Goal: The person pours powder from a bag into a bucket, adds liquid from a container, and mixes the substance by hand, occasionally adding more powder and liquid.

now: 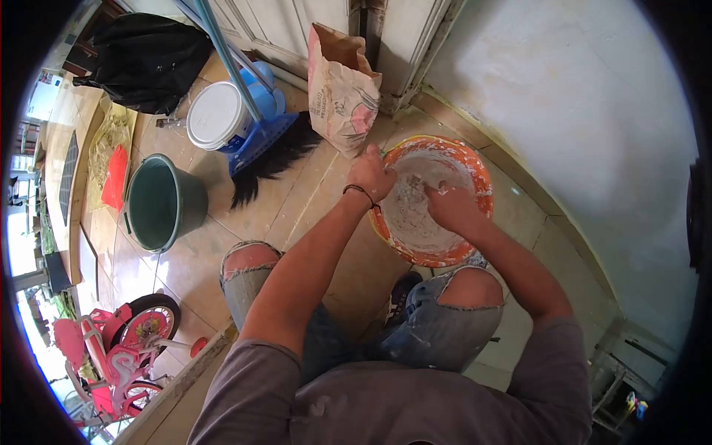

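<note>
An orange basin (483, 176), its rim smeared with white, stands on the floor before my knees. Inside it lies a wet, greyish-white paste (419, 222) with lumps near the middle. My left hand (371, 176) is closed on the basin's left rim, a dark band around its wrist. Over the paste, my right hand (451, 208) is closed with its fingers curled downward and spotted with white. Whatever it may hold is hidden. Just behind the basin a crumpled, opened paper bag (341, 104) stands upright, near my left hand.
A blue broom (259, 141) with black bristles leans beside a white lidded bucket (216, 115). Further left are a green bucket (165, 204), a black bag (148, 59) and a pink bicycle (122, 348). A white wall (571, 111) rises on the right.
</note>
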A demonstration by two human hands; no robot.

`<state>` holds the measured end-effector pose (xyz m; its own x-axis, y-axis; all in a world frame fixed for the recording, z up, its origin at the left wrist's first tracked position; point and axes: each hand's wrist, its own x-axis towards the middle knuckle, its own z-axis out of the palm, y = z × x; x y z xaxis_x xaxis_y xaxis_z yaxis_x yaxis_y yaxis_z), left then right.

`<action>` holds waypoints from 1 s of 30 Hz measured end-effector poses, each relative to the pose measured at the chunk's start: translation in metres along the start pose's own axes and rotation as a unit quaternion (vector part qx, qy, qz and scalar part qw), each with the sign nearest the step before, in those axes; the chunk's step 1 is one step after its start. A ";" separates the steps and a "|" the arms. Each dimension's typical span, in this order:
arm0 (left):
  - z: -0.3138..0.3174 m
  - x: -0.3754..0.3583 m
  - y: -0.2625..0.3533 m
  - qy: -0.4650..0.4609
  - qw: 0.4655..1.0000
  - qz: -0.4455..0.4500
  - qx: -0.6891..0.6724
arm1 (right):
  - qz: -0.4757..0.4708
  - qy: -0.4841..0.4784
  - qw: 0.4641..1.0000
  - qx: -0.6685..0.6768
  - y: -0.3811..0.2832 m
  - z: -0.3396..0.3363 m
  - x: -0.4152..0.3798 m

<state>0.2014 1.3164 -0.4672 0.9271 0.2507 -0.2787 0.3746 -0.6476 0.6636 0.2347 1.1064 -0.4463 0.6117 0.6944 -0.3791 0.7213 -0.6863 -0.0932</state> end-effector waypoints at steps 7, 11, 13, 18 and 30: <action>0.001 0.000 -0.001 0.005 1.000 -0.012 -0.028 | 0.008 -0.084 0.996 0.037 -0.001 -0.001 -0.024; 0.004 -0.003 -0.002 0.001 1.000 -0.004 -0.015 | 0.078 -0.062 0.994 0.035 -0.001 0.036 -0.033; 0.002 0.003 0.000 0.010 1.000 0.001 -0.018 | 0.050 -0.074 0.996 0.019 0.005 0.034 -0.028; 0.006 0.001 -0.005 0.022 0.999 0.013 -0.044 | 0.077 -0.002 0.996 0.035 -0.002 0.011 -0.017; 0.012 0.004 -0.008 0.051 0.998 0.012 -0.039 | 0.040 -0.028 0.998 0.043 -0.012 0.056 -0.008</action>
<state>0.2021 1.3138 -0.4818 0.9310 0.3097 -0.1930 0.3485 -0.5975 0.7222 0.2026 1.0967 -0.4940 0.6462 0.6245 -0.4386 0.6382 -0.7574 -0.1382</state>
